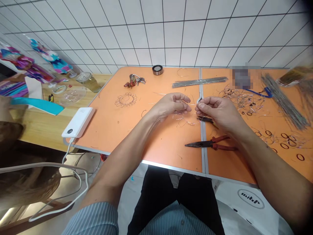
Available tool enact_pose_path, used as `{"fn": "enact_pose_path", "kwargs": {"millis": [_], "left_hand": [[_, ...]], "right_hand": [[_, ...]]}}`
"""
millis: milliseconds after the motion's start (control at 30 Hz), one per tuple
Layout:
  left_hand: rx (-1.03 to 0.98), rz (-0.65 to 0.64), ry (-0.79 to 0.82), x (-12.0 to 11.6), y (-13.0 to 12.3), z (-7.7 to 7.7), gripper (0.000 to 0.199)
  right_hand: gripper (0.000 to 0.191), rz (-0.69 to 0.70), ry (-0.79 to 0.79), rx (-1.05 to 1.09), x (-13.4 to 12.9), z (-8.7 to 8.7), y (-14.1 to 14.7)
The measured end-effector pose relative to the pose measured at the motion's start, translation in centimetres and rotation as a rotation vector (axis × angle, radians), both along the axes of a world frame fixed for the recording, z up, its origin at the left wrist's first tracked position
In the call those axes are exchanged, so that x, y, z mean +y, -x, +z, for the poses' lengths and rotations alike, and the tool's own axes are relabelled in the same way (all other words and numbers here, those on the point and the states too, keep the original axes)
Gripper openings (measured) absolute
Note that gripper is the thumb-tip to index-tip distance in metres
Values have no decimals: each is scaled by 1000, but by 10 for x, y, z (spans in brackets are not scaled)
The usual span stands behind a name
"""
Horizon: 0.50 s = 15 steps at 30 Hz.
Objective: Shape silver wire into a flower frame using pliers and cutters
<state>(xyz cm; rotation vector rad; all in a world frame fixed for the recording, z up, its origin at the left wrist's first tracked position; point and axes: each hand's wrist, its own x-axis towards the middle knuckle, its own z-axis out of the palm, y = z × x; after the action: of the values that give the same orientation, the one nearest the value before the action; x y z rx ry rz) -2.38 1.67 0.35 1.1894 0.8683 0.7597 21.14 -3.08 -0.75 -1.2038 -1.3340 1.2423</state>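
In the head view, my left hand [170,105] and right hand [218,111] were just apart above the orange surface [166,148], with a fine wire [192,104] between them. My right fingers were pinched narrow on it, likely because so thin a strand needed fingertip control; my left fingers were curled, thumb near forefinger, but I could not tell whether they gripped it. Loose wire loops [182,119] lay just under my hands. The red-handled pliers [207,144] lay on the near side, and the black-tipped pliers [205,119] partly under my right hand, both presumably for easy reach. A looped wire ring [126,104] lay well left, perhaps against tangling, and straight wires [199,82] lay beyond.
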Motion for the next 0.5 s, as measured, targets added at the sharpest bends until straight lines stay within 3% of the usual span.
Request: {"fn": "enact_pose_path", "kwargs": {"millis": [167, 267, 400, 500], "left_hand": [[4, 34, -5, -3, -6, -1, 10], [26, 56, -26, -5, -7, 0, 8], [40, 76, -49, -5, -8, 0, 11], [51, 90, -75, -6, -8, 1, 10]], "right_hand": [[45, -14, 10, -36, -2, 4, 3], [35, -27, -7, -117, -2, 5, 4], [12, -175, -323, -479, -1, 4, 3], [14, -226, -571, -778, -4, 2, 2]]}}
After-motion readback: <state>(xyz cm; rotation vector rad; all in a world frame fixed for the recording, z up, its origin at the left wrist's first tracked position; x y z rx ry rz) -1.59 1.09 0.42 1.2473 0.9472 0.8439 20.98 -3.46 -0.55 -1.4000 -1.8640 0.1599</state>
